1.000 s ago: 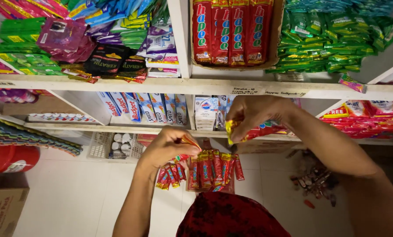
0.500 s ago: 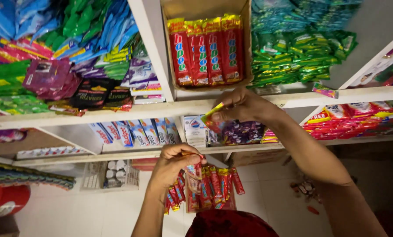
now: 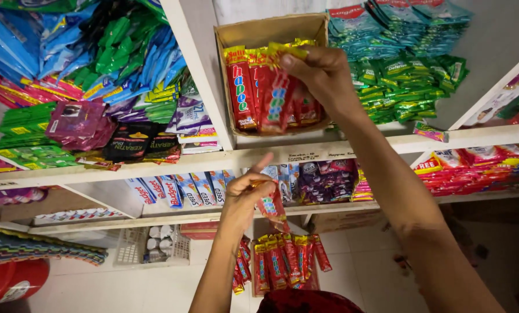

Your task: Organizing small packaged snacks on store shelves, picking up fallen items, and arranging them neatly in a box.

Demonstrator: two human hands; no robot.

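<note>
My right hand (image 3: 323, 72) is raised to the brown cardboard box (image 3: 271, 32) on the upper shelf and pinches the yellow top of a red candy packet (image 3: 276, 101), set among the other red packets (image 3: 240, 87) standing in the box. My left hand (image 3: 247, 194) is lower, in front of the middle shelf, and grips a hanging strip of the same red packets (image 3: 282, 261) by its top end. The strip dangles down below the hand.
White shelves (image 3: 201, 159) hold many sachets: blue and green ones (image 3: 114, 46) at the upper left, green and teal ones (image 3: 404, 64) at the right, purple and black ones (image 3: 120, 136) in the middle left. A red bucket (image 3: 10, 281) stands at the lower left.
My right hand has risen from the middle shelf to the cardboard box with a red packet. The left hand stays low with the strip. The view has tilted upward.
</note>
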